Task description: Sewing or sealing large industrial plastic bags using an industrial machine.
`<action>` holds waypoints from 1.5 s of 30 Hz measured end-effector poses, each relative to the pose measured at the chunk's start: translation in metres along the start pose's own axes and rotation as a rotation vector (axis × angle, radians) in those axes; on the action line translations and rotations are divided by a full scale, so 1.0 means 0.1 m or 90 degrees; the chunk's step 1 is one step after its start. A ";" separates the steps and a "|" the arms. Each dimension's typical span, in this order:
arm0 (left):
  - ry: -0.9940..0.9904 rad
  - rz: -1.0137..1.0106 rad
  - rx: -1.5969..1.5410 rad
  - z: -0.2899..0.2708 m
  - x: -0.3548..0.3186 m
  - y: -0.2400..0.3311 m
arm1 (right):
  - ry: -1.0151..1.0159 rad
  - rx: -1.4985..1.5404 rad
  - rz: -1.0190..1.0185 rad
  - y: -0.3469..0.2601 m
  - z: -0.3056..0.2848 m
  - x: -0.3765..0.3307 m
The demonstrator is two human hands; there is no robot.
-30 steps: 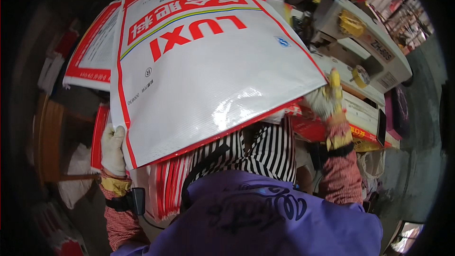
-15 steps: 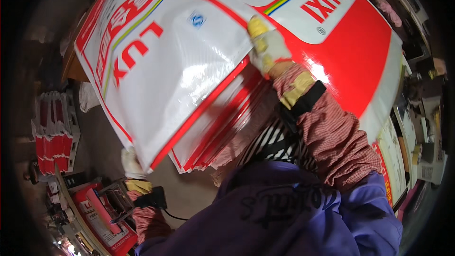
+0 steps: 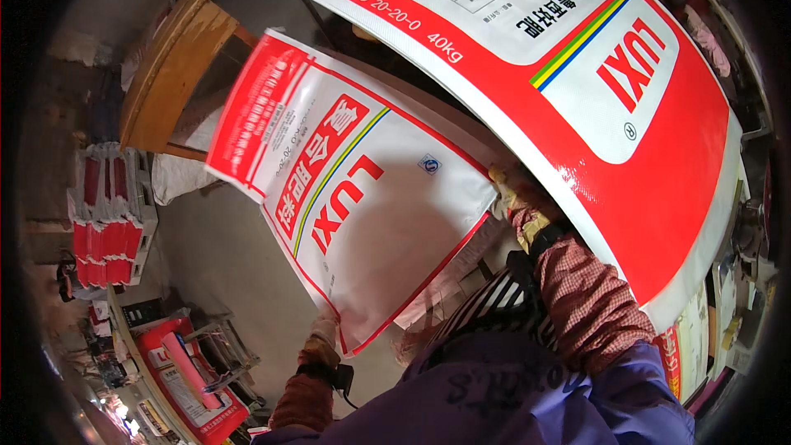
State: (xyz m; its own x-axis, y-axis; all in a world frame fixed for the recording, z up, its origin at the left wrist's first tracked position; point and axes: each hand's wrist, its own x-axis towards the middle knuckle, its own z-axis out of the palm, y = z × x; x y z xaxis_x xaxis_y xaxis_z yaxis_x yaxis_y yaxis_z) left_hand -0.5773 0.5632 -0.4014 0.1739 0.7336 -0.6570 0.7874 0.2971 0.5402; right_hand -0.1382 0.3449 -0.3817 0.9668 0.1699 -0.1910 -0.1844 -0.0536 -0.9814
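A flat white and red woven sack (image 3: 395, 239) hangs tilted in front of me, its printed face up and a shadow across it. My left hand (image 3: 324, 334), in a pale glove, is closed on the sack's near-left corner. At the near-right corner my right hand (image 3: 512, 198) is closed on the same sack; its glove is white and yellow, and its fingers are partly hidden. Just beyond that hand lies a large red and white sack (image 3: 659, 206), its edge overhanging my right forearm. What lies beneath the held sack is mostly hidden.
Stacked red and white folded sacks (image 3: 107, 239) stand at the left. A wooden table or stool (image 3: 173, 82) is at the far left, with a whitish bag (image 3: 181, 177) beside it. At lower left, a machine with a pink-red roller (image 3: 191, 369) stands near a red sack.
The held sack has come down and away from the large sack, showing more of its face. Both my hands have moved lower and to the right. The folded layers beneath are largely hidden now.
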 end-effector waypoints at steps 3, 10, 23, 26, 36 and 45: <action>0.002 0.023 -0.033 -0.07 0.09 -0.06 | -0.012 0.158 0.059 0.01 0.11 -0.04; 0.086 0.050 0.091 0.18 0.00 0.32 | 0.007 0.499 0.185 0.22 0.07 -0.24; 0.311 0.510 0.589 0.51 -0.34 1.58 | -0.661 -0.111 0.131 -2.39 -1.55 -1.58; -0.158 0.731 0.015 1.33 -1.41 2.57 | -0.483 0.116 0.008 -2.39 -2.26 -1.76; -0.201 1.230 0.683 3.01 -4.23 3.45 | 0.428 0.573 -0.177 -1.82 -3.44 -2.03; -0.196 1.365 0.280 2.58 -4.01 3.66 | 0.095 0.390 0.114 -2.07 -3.58 -2.11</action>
State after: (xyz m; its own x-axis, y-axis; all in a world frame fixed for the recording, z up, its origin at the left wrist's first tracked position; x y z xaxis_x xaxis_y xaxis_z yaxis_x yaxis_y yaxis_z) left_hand -0.2064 0.2198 -0.0762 0.7334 -0.4305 0.5261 -0.6218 -0.7375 0.2635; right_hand -0.2408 -0.0323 -0.1308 0.9177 0.0705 -0.3910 -0.3702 0.5092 -0.7770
